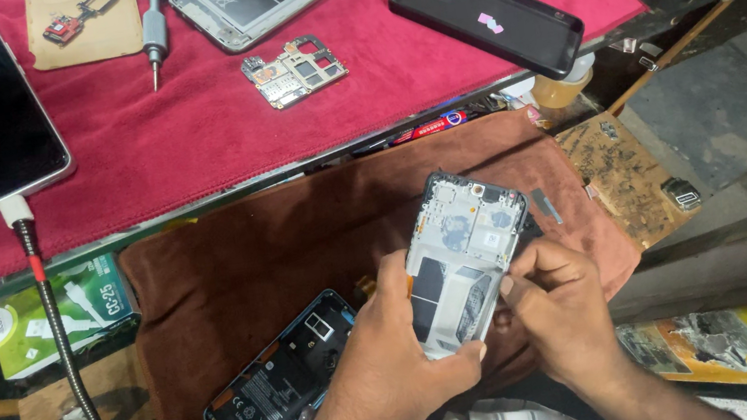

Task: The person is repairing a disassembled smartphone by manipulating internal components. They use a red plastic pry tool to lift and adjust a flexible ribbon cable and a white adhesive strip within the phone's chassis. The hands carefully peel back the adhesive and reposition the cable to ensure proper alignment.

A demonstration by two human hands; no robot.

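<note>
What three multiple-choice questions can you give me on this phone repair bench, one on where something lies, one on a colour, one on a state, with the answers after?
1. Where does the black phone case lie?
A. on the red cloth
B. on the brown cloth
C. on the floor

2. What colour is the box under the bench edge?
A. blue
B. green and white
C. orange

3. How is the phone frame between the hands?
A. sealed with its back cover on
B. lying flat on the cloth
C. open, inner parts bare

Answers: 1 A, it rests at the red cloth's right end. 2 B, its faces show green and white. 3 C, the left hand holds it up while the right hand works at its bare inside.
</note>
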